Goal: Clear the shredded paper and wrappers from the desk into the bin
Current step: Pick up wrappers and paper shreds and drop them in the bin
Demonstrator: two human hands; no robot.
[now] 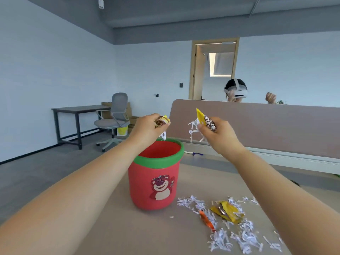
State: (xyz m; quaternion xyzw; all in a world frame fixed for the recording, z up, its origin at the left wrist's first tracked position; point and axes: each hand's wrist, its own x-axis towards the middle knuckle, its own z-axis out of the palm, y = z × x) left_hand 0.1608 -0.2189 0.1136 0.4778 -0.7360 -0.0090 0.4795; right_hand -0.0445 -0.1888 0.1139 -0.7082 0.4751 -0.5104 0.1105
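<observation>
Grey office chair (115,115) beside dark side table (77,109); open doorway (214,69) behind.

Soft, even daylight fills the office, brightest in the corridor beyond the open doorway (214,69). Shadows on the desk (147,230) are faint. Wide-angle distortion bends the ceiling lines and stretches both forearms; fine detail is slightly soft throughout.

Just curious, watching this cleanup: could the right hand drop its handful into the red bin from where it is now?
Probably not yet. The right hand holds a yellow wrapper and shreds beside the red bin, right of its rim; nothing blocks a short move left.
</observation>
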